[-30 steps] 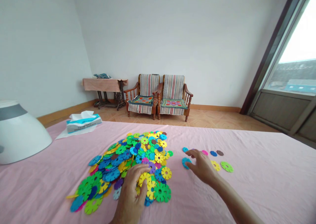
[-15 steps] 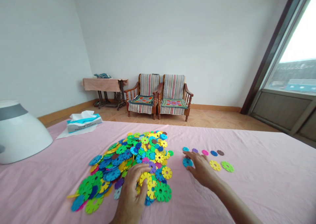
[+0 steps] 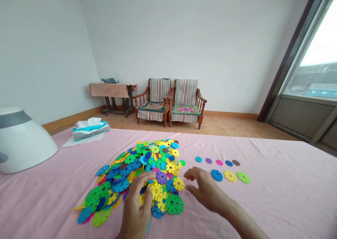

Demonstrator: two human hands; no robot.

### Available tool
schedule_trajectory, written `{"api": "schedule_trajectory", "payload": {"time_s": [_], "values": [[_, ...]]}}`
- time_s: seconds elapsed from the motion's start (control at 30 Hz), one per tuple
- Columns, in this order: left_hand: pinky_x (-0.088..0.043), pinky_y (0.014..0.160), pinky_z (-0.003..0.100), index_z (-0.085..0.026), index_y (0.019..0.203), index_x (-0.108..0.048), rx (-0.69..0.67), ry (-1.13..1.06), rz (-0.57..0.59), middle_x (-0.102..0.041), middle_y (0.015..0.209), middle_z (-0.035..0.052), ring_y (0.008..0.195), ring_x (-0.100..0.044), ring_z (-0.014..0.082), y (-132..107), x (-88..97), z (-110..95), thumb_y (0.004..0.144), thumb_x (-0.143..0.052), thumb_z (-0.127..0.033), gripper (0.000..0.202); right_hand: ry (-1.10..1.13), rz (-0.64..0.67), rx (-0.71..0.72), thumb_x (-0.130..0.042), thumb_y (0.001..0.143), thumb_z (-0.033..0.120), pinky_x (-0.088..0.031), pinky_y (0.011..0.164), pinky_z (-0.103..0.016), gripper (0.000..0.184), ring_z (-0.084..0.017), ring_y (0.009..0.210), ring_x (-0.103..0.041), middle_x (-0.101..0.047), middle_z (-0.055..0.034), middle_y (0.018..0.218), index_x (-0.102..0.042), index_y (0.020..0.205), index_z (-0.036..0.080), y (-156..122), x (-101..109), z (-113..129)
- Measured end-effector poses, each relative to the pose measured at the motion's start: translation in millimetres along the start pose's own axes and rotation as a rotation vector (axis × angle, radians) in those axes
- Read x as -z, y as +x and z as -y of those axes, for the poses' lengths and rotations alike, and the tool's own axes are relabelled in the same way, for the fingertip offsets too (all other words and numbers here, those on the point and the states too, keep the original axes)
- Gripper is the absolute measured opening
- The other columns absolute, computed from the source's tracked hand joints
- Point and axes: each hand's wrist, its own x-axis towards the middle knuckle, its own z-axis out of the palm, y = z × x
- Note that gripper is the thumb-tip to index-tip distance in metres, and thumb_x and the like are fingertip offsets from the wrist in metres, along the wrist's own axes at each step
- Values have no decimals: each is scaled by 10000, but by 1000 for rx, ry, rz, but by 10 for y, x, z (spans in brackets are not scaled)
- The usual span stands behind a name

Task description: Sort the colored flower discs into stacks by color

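Discs [image 3: 136,163] of many colours lie in a wide heap on the desk [image 3: 284,190], left of its middle, and the heap stretches from close to the far edge toward the near side. To the right of the heap, eight more lie flat in two rows: five small ones nearer the far edge, and three larger ones, a blue disc [image 3: 214,178], a yellow disc [image 3: 227,178] and a light green disc [image 3: 240,178].

The left hand [image 3: 138,197] is open and curved above the near part of the heap, and it hides some pieces; I cannot tell if it touches them. The right hand [image 3: 202,186] is open too, thumb and fingers apart, and stands between the heap and the blue disc.

A tissue box [image 3: 89,132] sits by the far left corner, and a white object [image 3: 28,144] at the left edge. Beyond the far edge stand two chairs [image 3: 170,104].
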Motion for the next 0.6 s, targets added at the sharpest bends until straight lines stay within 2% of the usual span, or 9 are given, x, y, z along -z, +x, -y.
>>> {"api": "schedule_trajectory", "payload": {"time_s": [0.17, 0.33, 0.6], "values": [[-520, 878, 335, -197, 993, -617, -2, 14, 0, -670, 1048, 85, 999, -634, 216, -8, -5, 24, 866, -497, -213, 176, -4, -29, -10, -570, 787, 160, -413, 873, -337, 326, -233, 991, -536, -594, -91, 1047, -634, 1106, 186, 0, -158, 185], [-515, 879, 334, -196, 1009, -609, -10, 18, 19, -664, 1063, 91, 1012, -625, 214, -8, -10, 28, 875, -492, -217, 179, -36, -23, 6, -595, 769, 172, -402, 870, -332, 276, -235, 976, -514, -576, -75, 1009, -661, 1033, 216, 30, -226, 188], [-506, 891, 347, -196, 1020, -610, 6, 14, 47, -657, 1081, 97, 1026, -618, 222, -25, -18, 42, 886, -489, -235, 185, -44, -8, -25, -622, 738, 172, -411, 832, -334, 188, -231, 942, -507, -566, -75, 988, -590, 923, 179, 42, -248, 109]]}}
